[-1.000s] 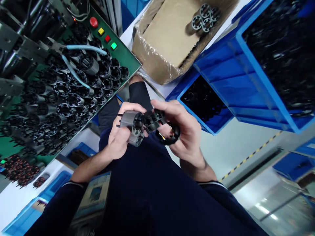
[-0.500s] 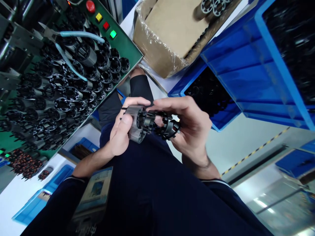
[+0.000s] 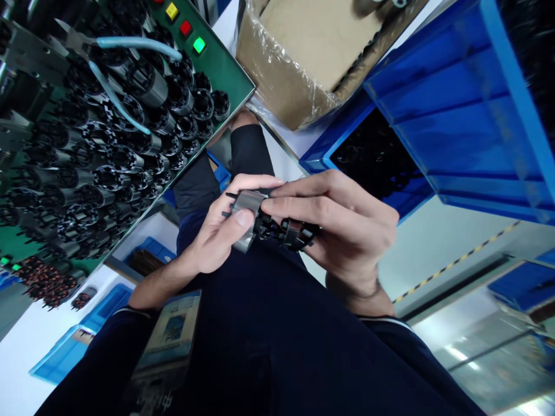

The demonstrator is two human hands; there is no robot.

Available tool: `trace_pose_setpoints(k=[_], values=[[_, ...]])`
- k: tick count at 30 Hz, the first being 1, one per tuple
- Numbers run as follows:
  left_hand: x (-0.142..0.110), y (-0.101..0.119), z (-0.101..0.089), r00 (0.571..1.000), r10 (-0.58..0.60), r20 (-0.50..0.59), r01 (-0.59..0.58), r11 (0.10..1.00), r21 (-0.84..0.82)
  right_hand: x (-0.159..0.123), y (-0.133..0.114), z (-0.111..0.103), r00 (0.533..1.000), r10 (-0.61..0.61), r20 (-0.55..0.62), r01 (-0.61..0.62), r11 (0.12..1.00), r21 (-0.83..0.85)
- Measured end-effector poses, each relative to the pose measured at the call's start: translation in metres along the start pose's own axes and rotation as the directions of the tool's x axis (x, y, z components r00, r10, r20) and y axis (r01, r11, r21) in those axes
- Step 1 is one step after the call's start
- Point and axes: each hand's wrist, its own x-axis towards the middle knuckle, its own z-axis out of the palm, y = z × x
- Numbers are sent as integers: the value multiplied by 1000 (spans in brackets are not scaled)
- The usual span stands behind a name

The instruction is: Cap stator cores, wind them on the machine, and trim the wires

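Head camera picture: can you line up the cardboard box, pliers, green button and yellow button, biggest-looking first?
1. Cardboard box
2. Pliers
3. Green button and yellow button: too alike to rank

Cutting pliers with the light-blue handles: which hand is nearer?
Left. The left hand, around a metal core, is below and right of the cutting pliers in the view; the right hand is farther right, beyond it.
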Motion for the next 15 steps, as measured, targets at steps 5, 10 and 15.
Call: trace_pose_setpoints(k=[5,10,15], values=[[-1,3,3,997,-9,81,8,1000,5,-6,0,14,993,92,-69,-90,995,33],[15,2,13,975,-118,-191,74,971,-226,-5,14,10,974,123,-189,-95,984,149],[29,14,20,903,-219,-371,110,949,-294,-2,14,-4,987,136,88,-155,953,261]])
